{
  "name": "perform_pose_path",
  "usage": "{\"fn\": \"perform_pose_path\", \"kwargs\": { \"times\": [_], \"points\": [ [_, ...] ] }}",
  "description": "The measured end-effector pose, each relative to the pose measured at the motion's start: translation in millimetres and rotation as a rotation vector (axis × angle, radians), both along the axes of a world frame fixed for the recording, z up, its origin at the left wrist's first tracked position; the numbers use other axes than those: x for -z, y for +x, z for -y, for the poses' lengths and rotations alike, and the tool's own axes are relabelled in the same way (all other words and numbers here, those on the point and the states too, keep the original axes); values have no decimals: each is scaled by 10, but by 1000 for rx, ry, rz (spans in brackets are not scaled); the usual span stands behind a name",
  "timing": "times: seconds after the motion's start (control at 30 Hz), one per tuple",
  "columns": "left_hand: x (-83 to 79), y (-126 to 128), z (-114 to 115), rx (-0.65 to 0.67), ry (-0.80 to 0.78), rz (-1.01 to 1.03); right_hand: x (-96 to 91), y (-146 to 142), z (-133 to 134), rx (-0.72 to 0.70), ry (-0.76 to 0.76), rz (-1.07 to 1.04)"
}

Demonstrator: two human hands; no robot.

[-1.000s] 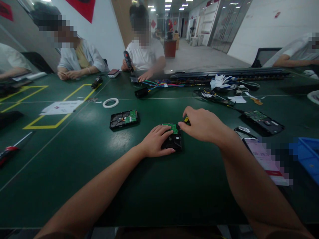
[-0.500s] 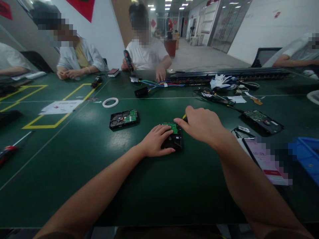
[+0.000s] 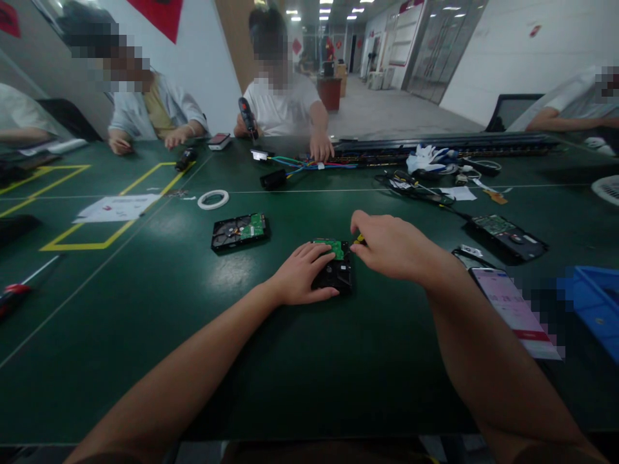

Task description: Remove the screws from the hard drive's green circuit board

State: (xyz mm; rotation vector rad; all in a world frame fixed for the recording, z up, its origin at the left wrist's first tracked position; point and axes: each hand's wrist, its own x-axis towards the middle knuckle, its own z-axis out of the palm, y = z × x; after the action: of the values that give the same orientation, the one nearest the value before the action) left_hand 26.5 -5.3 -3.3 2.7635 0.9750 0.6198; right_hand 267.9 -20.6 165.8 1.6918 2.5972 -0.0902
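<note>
A black hard drive (image 3: 334,273) with a green circuit board on top lies on the green table (image 3: 309,361) in front of me. My left hand (image 3: 302,276) rests flat on its left side, fingers spread over the board. My right hand (image 3: 389,248) is closed around a small yellow-and-black screwdriver (image 3: 358,240), of which only a bit shows, held at the drive's far right corner.
A second hard drive (image 3: 239,231) lies to the left, a third (image 3: 507,234) to the right. A phone (image 3: 512,312) and a blue bin (image 3: 597,306) sit at my right. A tape roll (image 3: 213,199), cables (image 3: 314,164), gloves (image 3: 430,158) and a red-handled screwdriver (image 3: 22,290) lie around. Other people sit across.
My right hand has shifted slightly at the drive's corner, turning with the screwdriver. The person across moved a hand along the cables. My left hand stays put.
</note>
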Motion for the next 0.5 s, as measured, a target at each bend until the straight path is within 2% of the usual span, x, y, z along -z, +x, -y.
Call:
{"fn": "perform_pose_path", "kwargs": {
  "times": [0.1,0.3,0.5],
  "points": [
    [-3,1,2,0,6,-5,20,5,-16,10,6,-16],
    [4,-2,-4,4,11,-20,42,-23,-48,120,81,33],
    [2,-1,-4,3,4,-22,30,-32,-58,147,98,26]
  ]
}}
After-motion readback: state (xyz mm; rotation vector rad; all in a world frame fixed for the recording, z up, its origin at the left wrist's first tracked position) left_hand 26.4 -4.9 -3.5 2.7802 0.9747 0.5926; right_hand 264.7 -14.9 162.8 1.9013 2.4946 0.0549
